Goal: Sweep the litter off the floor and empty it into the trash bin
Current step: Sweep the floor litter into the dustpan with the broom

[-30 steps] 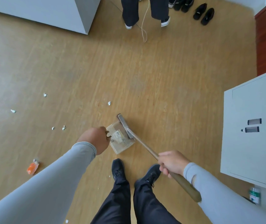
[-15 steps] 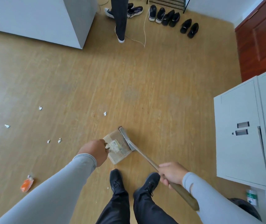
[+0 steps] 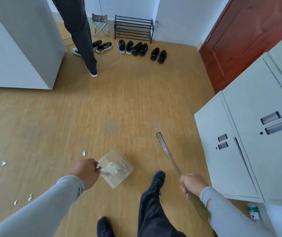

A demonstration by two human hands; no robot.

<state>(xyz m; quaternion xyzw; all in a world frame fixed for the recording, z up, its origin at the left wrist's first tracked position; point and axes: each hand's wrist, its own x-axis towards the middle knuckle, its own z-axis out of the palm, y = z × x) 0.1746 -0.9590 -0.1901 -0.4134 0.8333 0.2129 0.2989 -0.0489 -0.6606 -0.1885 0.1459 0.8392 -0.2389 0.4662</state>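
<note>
**Dustpan in one hand, broom in the other**

So the left hand point(image 3: 87, 173) has its fingers curled tight round the handle of a clear plastic dustpan point(image 3: 116, 168), which is already holding some pale crumpled litter. The pan sits low over the tan wooden floor point(image 3: 102, 108), just ahead of the person's black shoes. The right hand point(image 3: 192, 184) is wrapped in a closed fist round the brown wooden stick of a broom point(image 3: 169, 156), whose narrow grey head points forward and away, well apart from the pan.

Still lying on the floor off to the left: small white crumpled paper scraps point(image 3: 84, 153), one close to the pan and a few more farther out. No trash bin in sight.

On the right a grey metal locker cabinet point(image 3: 239, 151) crowds in just beside the broom, with a green-labelled bottle point(image 3: 253, 211) at its foot. Farther back there's another person's dark trouser legs point(image 3: 82, 31), rows of black shoes point(image 3: 142, 48) and a black shoe rack point(image 3: 133, 28).
</note>
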